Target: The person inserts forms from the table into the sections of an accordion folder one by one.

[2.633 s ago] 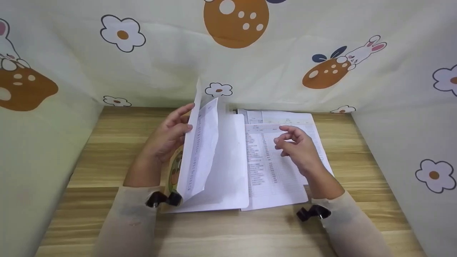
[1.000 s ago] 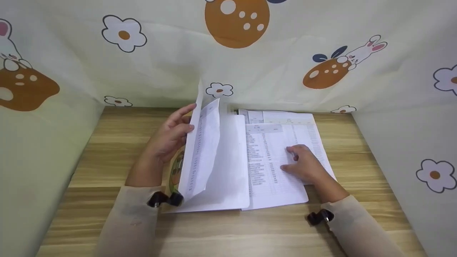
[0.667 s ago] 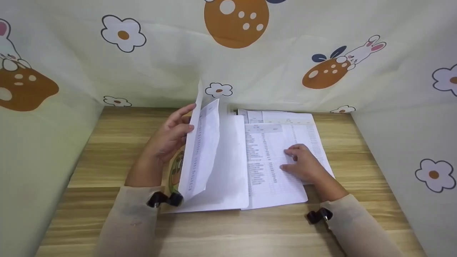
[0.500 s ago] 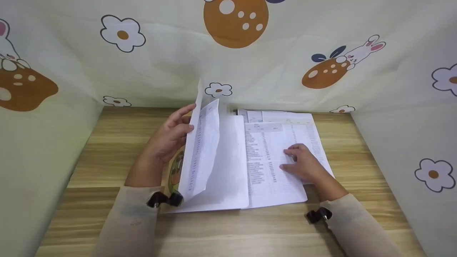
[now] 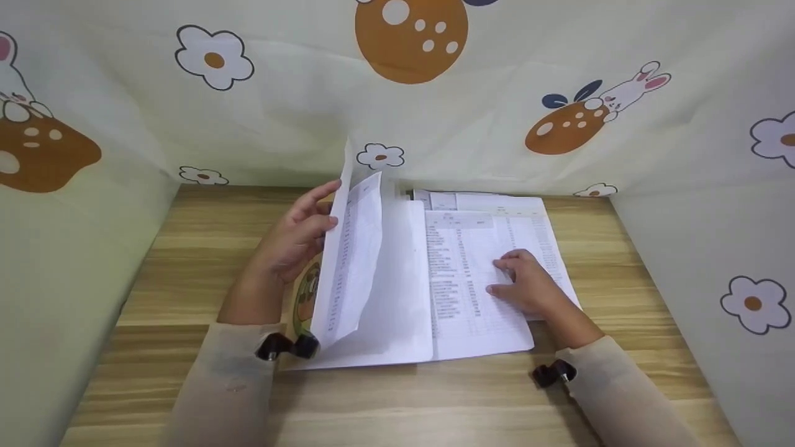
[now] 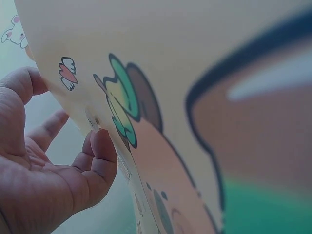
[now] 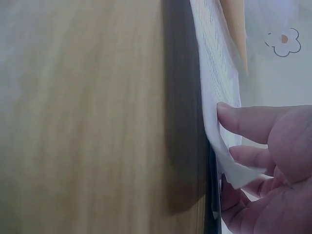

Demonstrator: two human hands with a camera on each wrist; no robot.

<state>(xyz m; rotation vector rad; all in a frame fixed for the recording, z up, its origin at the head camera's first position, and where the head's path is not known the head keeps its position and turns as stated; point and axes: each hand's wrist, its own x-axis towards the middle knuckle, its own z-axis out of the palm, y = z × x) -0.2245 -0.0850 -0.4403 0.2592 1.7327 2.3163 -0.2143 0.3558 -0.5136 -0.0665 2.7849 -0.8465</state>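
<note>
A booklet with a cartoon-printed cover [image 6: 161, 161] lies partly opened in the head view. My left hand [image 5: 292, 242] holds its raised cover between thumb and fingers near the far end. A printed loose leaf [image 5: 359, 261] stands against the cover's inside; a blank white page [image 5: 400, 279] lies flat to the right. My right hand [image 5: 528, 285] pinches the right side of a printed sheet [image 5: 459, 323], whose left edge runs under the white page. In the right wrist view, the thumb lies on the sheet [image 7: 212, 92] and fingers curl at its bent edge.
More printed papers [image 5: 528, 208] lie beneath the sheet at the back right. All rest on a wood-grain table [image 5: 397, 410]. A cream curtain with flowers and rabbits [image 5: 298, 112] encloses the back and both sides.
My right hand has come down from above the papers onto the printed sheet's right side. The sheet has since shifted slightly away from me. The left hand keeps the cover raised.
</note>
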